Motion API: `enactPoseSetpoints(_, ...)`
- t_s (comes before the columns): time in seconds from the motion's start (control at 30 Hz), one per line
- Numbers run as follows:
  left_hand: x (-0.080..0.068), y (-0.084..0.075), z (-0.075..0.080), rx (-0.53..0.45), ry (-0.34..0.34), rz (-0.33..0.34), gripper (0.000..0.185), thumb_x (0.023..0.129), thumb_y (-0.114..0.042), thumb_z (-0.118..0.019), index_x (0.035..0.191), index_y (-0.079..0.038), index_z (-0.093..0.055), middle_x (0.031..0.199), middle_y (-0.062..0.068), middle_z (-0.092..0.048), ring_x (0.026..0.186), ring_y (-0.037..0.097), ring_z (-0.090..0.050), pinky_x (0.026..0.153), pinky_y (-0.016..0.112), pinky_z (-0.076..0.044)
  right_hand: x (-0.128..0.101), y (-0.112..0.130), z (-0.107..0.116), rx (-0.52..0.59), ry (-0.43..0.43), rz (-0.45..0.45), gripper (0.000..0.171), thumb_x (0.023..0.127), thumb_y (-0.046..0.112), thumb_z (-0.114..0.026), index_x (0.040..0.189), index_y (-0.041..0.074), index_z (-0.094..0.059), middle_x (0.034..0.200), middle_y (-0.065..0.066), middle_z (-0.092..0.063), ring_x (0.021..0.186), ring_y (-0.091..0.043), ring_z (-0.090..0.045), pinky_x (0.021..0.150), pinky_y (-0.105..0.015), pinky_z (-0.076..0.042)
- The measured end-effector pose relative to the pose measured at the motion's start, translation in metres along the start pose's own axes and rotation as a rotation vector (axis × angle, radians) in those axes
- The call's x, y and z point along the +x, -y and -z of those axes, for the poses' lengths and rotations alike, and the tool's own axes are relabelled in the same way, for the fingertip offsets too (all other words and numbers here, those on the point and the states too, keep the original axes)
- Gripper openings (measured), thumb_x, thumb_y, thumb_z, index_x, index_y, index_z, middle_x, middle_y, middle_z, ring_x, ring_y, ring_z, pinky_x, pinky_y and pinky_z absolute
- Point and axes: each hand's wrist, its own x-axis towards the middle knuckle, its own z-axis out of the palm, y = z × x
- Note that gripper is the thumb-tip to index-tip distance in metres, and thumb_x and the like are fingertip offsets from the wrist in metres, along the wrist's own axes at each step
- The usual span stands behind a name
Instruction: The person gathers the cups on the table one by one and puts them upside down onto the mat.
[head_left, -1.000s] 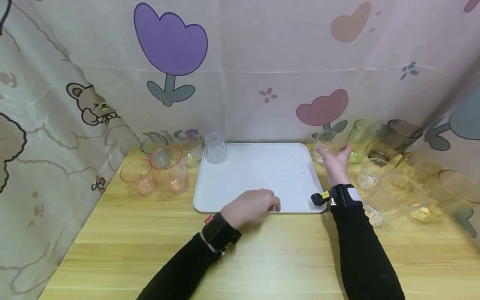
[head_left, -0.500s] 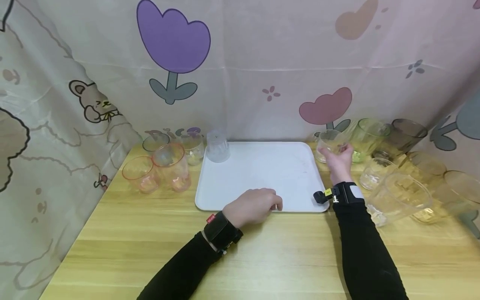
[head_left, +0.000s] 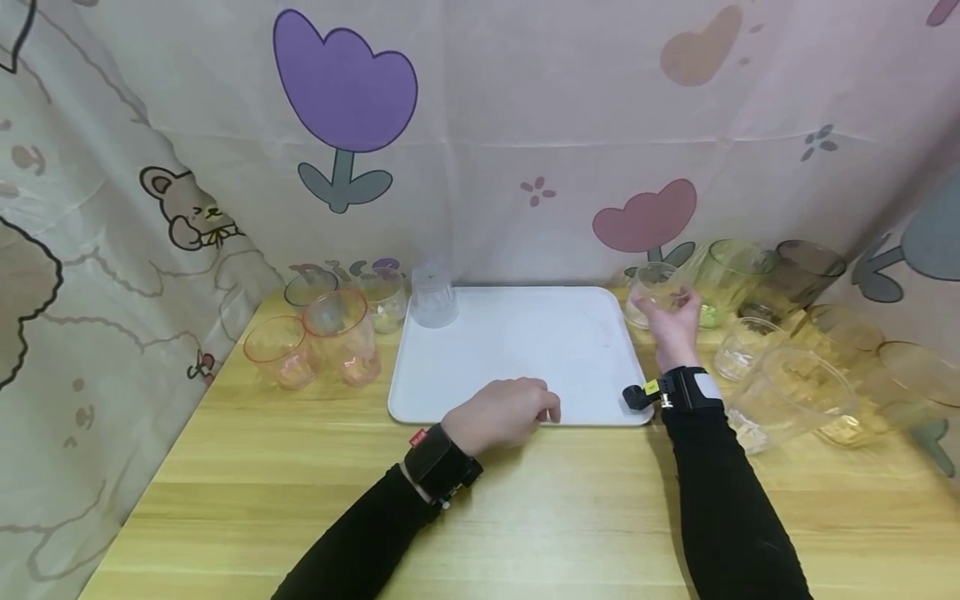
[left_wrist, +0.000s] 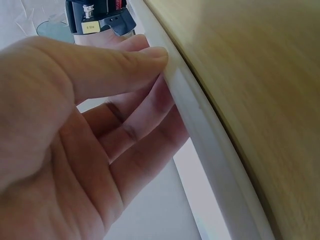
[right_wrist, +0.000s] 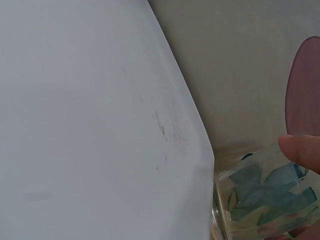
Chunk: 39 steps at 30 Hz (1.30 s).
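My right hand (head_left: 672, 321) holds a small clear drinking glass (head_left: 651, 287) between thumb and fingers, just past the tray's far right corner. In the right wrist view a thumb tip lies on this glass (right_wrist: 270, 192), close beside the tray's corner; the other fingers are mostly cut off. My left hand (head_left: 506, 412) is over the near rim of the white tray (head_left: 525, 350), fingers loosely bent. The left wrist view has its thumb and fingertips right at the tray rim (left_wrist: 200, 120), with nothing lifted. A frosted clear glass (head_left: 433, 298) stands upside down on the tray's far left corner.
Left of the tray stand a pink glass (head_left: 281, 354), a taller pink glass (head_left: 341, 342) and others. On the right are a green glass (head_left: 731, 279), a dark glass (head_left: 802, 279), a big clear glass (head_left: 795, 400) and several more. A patterned curtain (head_left: 487, 208) hangs behind.
Both hands keep their places. The thumb and fingers of my right hand have drawn in around the clear glass. The head view shifts slightly.
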Motion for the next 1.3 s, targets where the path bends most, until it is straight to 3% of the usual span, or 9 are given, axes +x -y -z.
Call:
enactPoseSetpoints(0.4, -0.002, 0.002, 0.001, -0.008, -0.001, -0.001, 0.032, 0.098, 0.001, -0.061, 0.109, -0.024, -0.077, 0.104, -0.011, -0.067, 0.091, 0.001, -0.059, 0.074, 0.018, -0.049, -0.009, 0.016, -0.008, 0.124, -0.034, 0.026, 0.093, 0.092, 0.031, -0.079, 0.162, 0.018, -0.019, 0.16, -0.004, -0.026, 0.142, -0.019, -0.033, 0.116, -0.031, -0.035)
enactPoseSetpoints(0.53, -0.003, 0.002, 0.001, -0.02, -0.004, -0.009, 0.031, 0.099, 0.0, -0.06, 0.109, -0.023, -0.078, 0.106, -0.01, -0.068, 0.093, 0.003, -0.059, 0.075, 0.019, -0.049, -0.016, 0.025, -0.013, 0.261, -0.027, 0.041, 0.083, 0.093, 0.028, -0.079, 0.155, 0.014, -0.026, 0.139, 0.002, -0.037, 0.114, -0.013, -0.05, 0.103, -0.027, -0.046)
enactPoseSetpoints(0.6, -0.003, 0.003, 0.002, -0.025, -0.007, -0.016, 0.031, 0.099, -0.001, -0.059, 0.109, -0.023, -0.078, 0.107, -0.009, -0.069, 0.094, 0.003, -0.06, 0.076, 0.018, -0.049, -0.02, 0.029, -0.017, 0.348, -0.009, 0.056, 0.076, 0.094, 0.026, -0.078, 0.15, 0.012, -0.029, 0.127, 0.002, -0.037, 0.096, -0.01, -0.052, 0.094, -0.025, -0.05)
enactPoseSetpoints(0.7, -0.003, 0.003, 0.002, -0.029, -0.007, -0.026, 0.031, 0.099, -0.001, -0.059, 0.109, -0.023, -0.078, 0.109, -0.009, -0.07, 0.096, 0.004, -0.061, 0.077, 0.018, -0.049, -0.028, 0.035, -0.021, 0.452, 0.047, 0.068, 0.069, 0.096, 0.027, -0.075, 0.145, 0.01, -0.031, 0.129, -0.001, -0.036, 0.087, -0.012, -0.052, 0.09, -0.024, -0.055)
enactPoseSetpoints(0.9, -0.002, 0.004, 0.003, -0.027, 0.002, -0.022, 0.029, 0.099, -0.003, -0.06, 0.11, -0.023, -0.078, 0.113, -0.007, -0.07, 0.101, 0.006, -0.062, 0.083, 0.021, -0.052, -0.042, 0.045, -0.027, 0.518, 0.179, 0.062, 0.045, 0.099, 0.036, -0.071, 0.126, 0.011, -0.045, 0.143, -0.008, -0.041, 0.094, -0.018, -0.059, 0.092, -0.026, -0.058)
enactPoseSetpoints(1.0, -0.003, 0.005, 0.003, -0.038, 0.003, -0.018, 0.028, 0.097, -0.002, -0.062, 0.108, -0.022, -0.078, 0.112, -0.008, -0.07, 0.099, 0.006, -0.06, 0.082, 0.021, -0.051, -0.049, 0.05, -0.03, 0.526, 0.265, 0.064, 0.052, 0.1, 0.041, -0.068, 0.137, 0.012, -0.046, 0.143, -0.008, -0.043, 0.105, -0.022, -0.06, 0.093, -0.027, -0.058)
enactPoseSetpoints(1.13, -0.004, 0.007, 0.006, -0.062, 0.002, -0.02, 0.027, 0.093, 0.001, -0.063, 0.103, -0.019, -0.078, 0.103, -0.008, -0.068, 0.091, 0.007, -0.059, 0.077, 0.019, -0.049, -0.058, 0.054, -0.036, 0.559, 0.377, 0.083, 0.07, 0.102, 0.04, -0.065, 0.157, 0.012, -0.033, 0.144, -0.01, -0.044, 0.115, -0.025, -0.059, 0.095, -0.029, -0.057)
enactPoseSetpoints(1.3, -0.006, 0.011, 0.012, -0.072, -0.034, 0.003, 0.019, 0.093, -0.007, -0.067, 0.107, -0.017, -0.076, 0.099, -0.007, -0.064, 0.087, 0.008, -0.057, 0.074, 0.022, -0.05, -0.069, 0.057, -0.046, 0.553, 0.442, 0.112, 0.068, 0.104, 0.039, -0.062, 0.157, 0.008, -0.033, 0.138, -0.01, -0.049, 0.107, -0.024, -0.065, 0.093, -0.028, -0.058)
